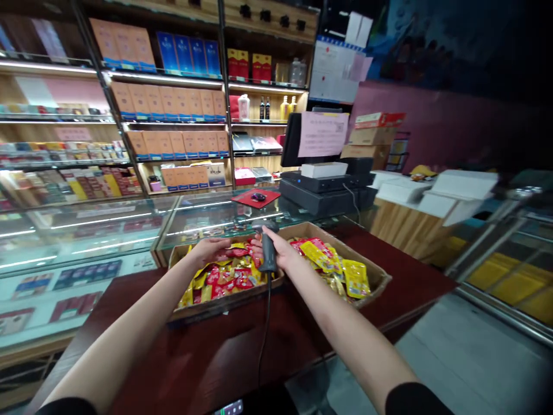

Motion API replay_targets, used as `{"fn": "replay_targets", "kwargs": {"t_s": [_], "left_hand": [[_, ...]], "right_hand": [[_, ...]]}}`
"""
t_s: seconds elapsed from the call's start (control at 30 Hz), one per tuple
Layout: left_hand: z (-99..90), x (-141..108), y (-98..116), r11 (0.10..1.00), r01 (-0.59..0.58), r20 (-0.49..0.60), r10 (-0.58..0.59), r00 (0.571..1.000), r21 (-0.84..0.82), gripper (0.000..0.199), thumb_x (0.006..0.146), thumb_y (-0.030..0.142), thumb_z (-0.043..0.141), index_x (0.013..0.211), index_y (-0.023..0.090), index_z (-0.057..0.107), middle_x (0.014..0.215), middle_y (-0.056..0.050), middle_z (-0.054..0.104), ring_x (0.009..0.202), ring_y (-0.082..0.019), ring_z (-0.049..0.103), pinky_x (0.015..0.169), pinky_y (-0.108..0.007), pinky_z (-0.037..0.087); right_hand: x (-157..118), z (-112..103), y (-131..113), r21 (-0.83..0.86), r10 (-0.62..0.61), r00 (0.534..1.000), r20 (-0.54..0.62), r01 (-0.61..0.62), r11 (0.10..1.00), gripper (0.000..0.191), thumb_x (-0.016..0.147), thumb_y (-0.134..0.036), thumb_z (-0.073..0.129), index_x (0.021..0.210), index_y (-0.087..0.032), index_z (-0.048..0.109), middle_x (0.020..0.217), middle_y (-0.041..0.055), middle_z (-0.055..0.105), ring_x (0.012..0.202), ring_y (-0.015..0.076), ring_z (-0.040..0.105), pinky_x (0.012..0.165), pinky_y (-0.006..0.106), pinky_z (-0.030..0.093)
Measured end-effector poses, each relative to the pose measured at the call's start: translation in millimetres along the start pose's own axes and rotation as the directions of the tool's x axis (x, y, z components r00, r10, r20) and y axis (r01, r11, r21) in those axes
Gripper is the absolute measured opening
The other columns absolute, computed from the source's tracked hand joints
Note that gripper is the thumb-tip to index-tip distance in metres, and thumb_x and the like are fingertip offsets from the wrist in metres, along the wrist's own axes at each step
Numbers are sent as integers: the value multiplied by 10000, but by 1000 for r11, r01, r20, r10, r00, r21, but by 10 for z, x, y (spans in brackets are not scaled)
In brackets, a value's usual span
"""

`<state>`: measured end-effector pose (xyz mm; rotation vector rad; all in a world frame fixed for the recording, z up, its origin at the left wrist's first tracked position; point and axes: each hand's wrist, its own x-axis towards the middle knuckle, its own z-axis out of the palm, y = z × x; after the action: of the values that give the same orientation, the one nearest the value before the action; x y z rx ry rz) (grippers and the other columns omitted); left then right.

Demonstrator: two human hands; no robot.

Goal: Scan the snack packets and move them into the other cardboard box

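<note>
While my right hand [281, 249] grips the scanner [269, 255] over the left box [203, 306], apparently steadying it, I can't tell if my curled left hand [208, 251] holds anything; moving next likely needs slack cord [268, 300].

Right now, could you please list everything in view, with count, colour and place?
Scanner: 1, grey, in right hand
Open boxes: 2, brown, on counter
Packets: many, red and yellow, in boxes
Counter: 1, dark red, under boxes
Screen: 1, black, behind boxes
Mouse: 1, dark, on pad
Pad: 1, red, on glass case
Glass cases: at least 2, clear, beside counter
Shelves: many, brown, at back
Tall boxes: 4, blue, upper shelf
Shelf boxes: many, orange, back shelves
Small goods: uncountable, mixed colours, on shelves
Railing: 1, silver, far right
Left hand: 1, bare, over left box
Right hand: 1, bare, around scanner
</note>
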<state>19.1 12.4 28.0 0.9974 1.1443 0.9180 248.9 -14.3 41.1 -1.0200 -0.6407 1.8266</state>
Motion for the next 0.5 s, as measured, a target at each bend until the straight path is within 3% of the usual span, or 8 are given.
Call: {"fn": "replay_targets", "kwargs": {"t_s": [0.1,0.17,0.27,0.33,0.4,0.5], "left_hand": [[-362,-166,-32,997,-11,-32,14,999,83,312,659,260,778,925,120,696,893,-107,700,727,-184,672,583,-266,548],[-555,-262,-68,970,-43,-62,59,996,240,311,655,282,767,918,125,710,811,-89,703,698,-178,660,552,-236,514],[-790,-378,-121,802,-114,-65,187,980,587,209,643,251,740,826,151,743,654,-45,680,628,-174,631,550,-223,466],[-898,-442,-149,638,-161,-17,264,964,753,129,604,197,736,732,182,749,628,-32,676,640,-185,630,605,-229,458],[-957,-499,-183,537,-205,53,285,957,818,169,534,136,753,684,214,744,675,-31,692,698,-203,641,667,-234,456],[-971,-562,-254,552,-224,60,300,952,803,373,372,-2,769,648,245,724,711,-33,692,796,-241,649,730,-244,456]], "right_hand": [[172,309,302,-3,96,992,78,-96,995,364,848,-495,553,894,-136,592,806,89,669,675,171,665,625,337,565],[261,482,488,8,175,974,140,-178,984,363,844,-500,554,884,-140,586,797,87,665,691,185,672,670,395,572],[350,699,712,-5,268,941,204,-273,962,353,850,-496,542,876,-147,587,765,69,657,693,197,676,697,458,569],[381,813,818,-33,301,928,220,-301,953,344,857,-486,534,881,-148,591,749,59,652,681,198,677,697,483,566],[397,900,893,-64,321,922,216,-314,947,344,859,-481,533,884,-143,592,753,59,652,676,198,678,690,493,566],[406,972,958,-87,342,918,199,-331,939,346,866,-475,529,889,-135,588,778,73,656,677,197,682,679,493,567]]}}
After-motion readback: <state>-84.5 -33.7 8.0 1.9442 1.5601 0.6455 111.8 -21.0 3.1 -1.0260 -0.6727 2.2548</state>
